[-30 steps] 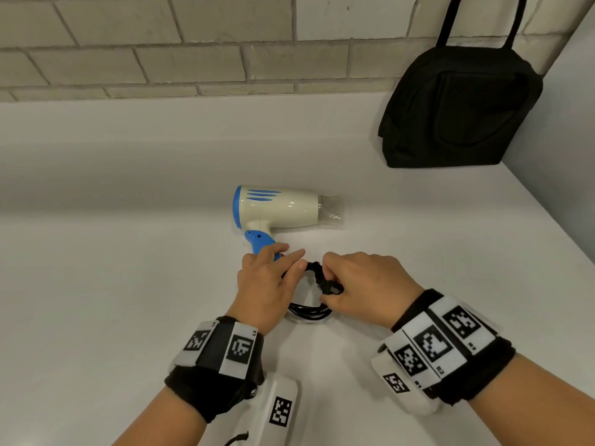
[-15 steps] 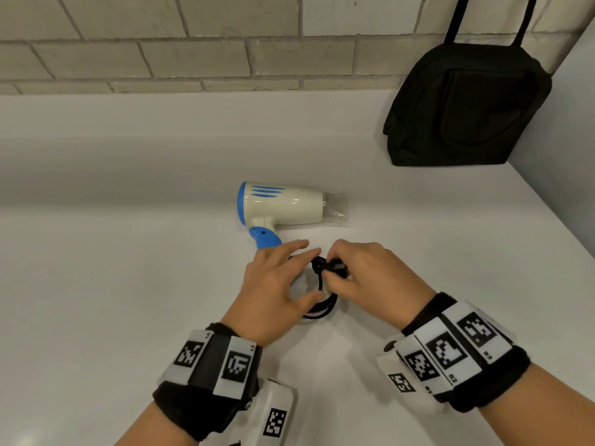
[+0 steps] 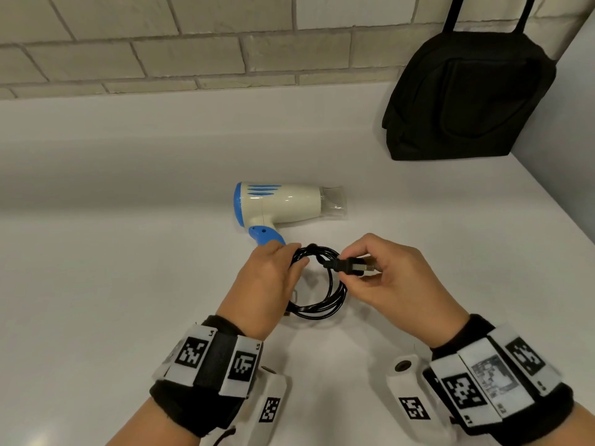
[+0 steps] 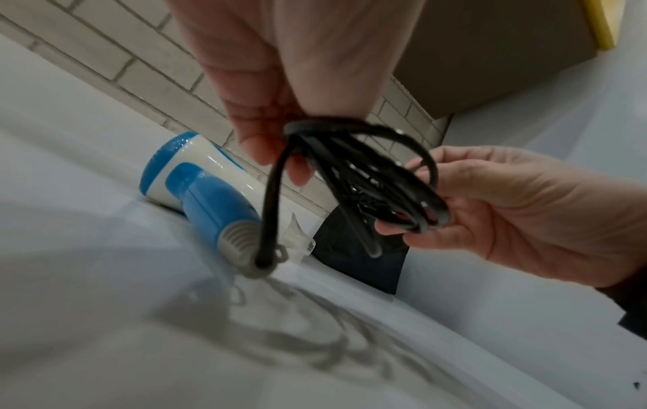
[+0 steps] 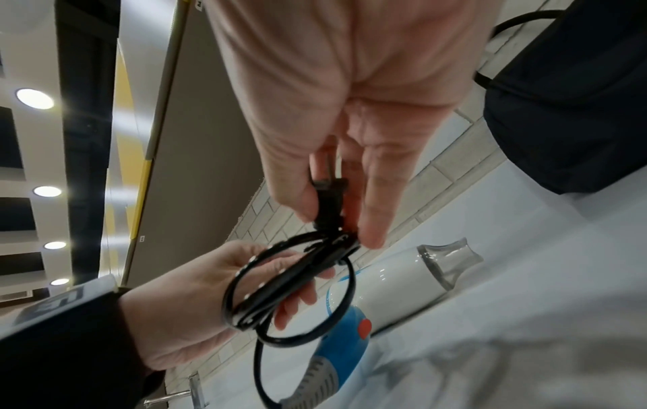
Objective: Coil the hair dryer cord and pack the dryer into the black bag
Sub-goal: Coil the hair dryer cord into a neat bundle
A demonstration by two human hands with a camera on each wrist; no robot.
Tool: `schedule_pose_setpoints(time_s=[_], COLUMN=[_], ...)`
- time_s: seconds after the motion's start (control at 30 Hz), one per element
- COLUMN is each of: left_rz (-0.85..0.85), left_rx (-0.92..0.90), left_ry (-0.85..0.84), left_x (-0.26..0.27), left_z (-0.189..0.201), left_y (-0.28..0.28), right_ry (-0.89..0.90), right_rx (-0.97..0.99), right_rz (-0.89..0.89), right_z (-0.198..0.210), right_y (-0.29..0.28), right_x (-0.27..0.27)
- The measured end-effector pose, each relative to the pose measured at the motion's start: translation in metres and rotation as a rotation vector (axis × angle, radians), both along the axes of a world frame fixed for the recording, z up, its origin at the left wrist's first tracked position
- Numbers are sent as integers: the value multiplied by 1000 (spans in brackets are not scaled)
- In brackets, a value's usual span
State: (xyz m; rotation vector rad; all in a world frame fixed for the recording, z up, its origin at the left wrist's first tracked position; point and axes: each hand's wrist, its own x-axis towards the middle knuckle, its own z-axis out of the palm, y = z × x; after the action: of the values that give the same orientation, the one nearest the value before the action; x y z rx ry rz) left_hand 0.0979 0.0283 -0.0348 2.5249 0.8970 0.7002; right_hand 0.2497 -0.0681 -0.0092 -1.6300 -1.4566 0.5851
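Observation:
A cream and blue hair dryer [image 3: 283, 206] [image 4: 196, 177] [image 5: 395, 279] lies on its side on the white counter, nozzle to the right. Its black cord [image 3: 325, 304] [image 4: 367, 177] [image 5: 280, 293] is gathered in several loops, held above the counter just in front of the dryer. My left hand [image 3: 270, 278] [image 4: 276, 149] [image 5: 217, 290] grips the left side of the coil. My right hand [image 3: 376, 272] [image 5: 346, 204] [image 4: 490, 199] pinches the black plug [image 3: 349, 264] [image 5: 327, 199] at the coil's right side. The black bag [image 3: 467, 101] [image 5: 574, 110] stands at the back right.
A brick wall [image 3: 161, 46] runs behind the white counter [image 3: 112, 268]. A grey side wall [image 3: 566, 156] borders the counter on the right beside the bag. Both wrists wear bands with black and white markers.
Both hands have lifted the coil off the counter and spread it into a wider ring. The right hand drew the plug out to the right, so its prongs now show.

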Motion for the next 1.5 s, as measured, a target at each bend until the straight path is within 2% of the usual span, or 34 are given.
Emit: schedule_pose_setpoints(time_s=[0.13, 0.23, 0.37, 0.57, 0.63, 0.7, 0.8, 0.87, 1.07, 1.2, 1.27, 1.33, 1.5], left_rz=[-4, 89, 222, 290, 278, 223, 97, 26, -87, -109, -120, -112, -99], left_rx=[-164, -402, -664, -799, -788, -692, -432, -344, -250, -288, -298, -305, -284], left_ry=[-60, -156, -284, -439, -432, -428, -332, -260, -106, 60, 165, 218, 178], left_x=[0, 0, 4, 14, 15, 15, 17, 17, 9, 1, -1, -2, -2], left_z=[-1, 1, 0, -6, -9, -7, 1, 3, 6, 0, -5, -8, -12], left_y=[-1, -5, -6, -7, -7, -8, -7, -6, -2, 2, 3, 5, 5], right_ry=[-265, -530, -520, -421, -361, -240, 123, 367, 568, 586, 517, 369, -65], right_rx=[14, 25, 5, 51, 65, 72, 79, 33, -58, -231, -359, -422, -570], right_rz=[34, 72, 245, 309, 295, 211, 13, -109, -196, -208, -143, -49, 102], right_z=[2, 6, 6, 4, 5, 7, 5, 1, 1, -8, -13, -15, -20], right_y=[-1, 0, 5, 11, 12, 14, 16, 16, 17, 18, 19, 19, 16], right_x=[0, -2, -5, -8, -9, -7, -4, -4, 1, 8, 13, 18, 22])
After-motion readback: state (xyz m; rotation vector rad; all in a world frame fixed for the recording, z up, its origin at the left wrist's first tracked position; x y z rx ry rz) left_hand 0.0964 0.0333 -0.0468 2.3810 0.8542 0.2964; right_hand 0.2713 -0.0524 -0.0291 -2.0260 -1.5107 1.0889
